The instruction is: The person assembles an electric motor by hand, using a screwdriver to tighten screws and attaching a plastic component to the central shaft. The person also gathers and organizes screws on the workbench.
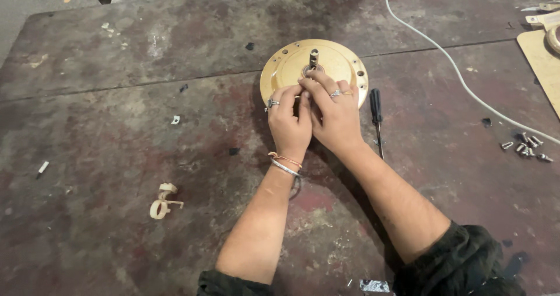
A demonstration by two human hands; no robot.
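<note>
Disc (335, 62), round, gold-coloured metal, lies flat on worn dark table (116, 156), just above centre of view. Short metal shaft (314, 57) stands upright from its middle; small holes ring its edge. Left hand (290, 120) and right hand (333, 110) meet over disc's 6 o'clock edge, side by side and touching, fingertips bunched together just below shaft base. Fingers of both curl closed as if pinching something small; what they pinch is hidden. Rings on both hands, bangles (284, 162) on left wrist.

Screwdriver (377, 118), black handle, lies just beside disc at 4 o'clock, shank pointing toward wearer. White cable (455, 68) curves from 12 o'clock across to 3 o'clock edge. Heap of silver screws (527, 146) well apart at 3 o'clock. Tan flat panel (542, 57) at 2 o'clock corner. Cream plastic clip (163, 201) at 8 o'clock, well apart from hands.
</note>
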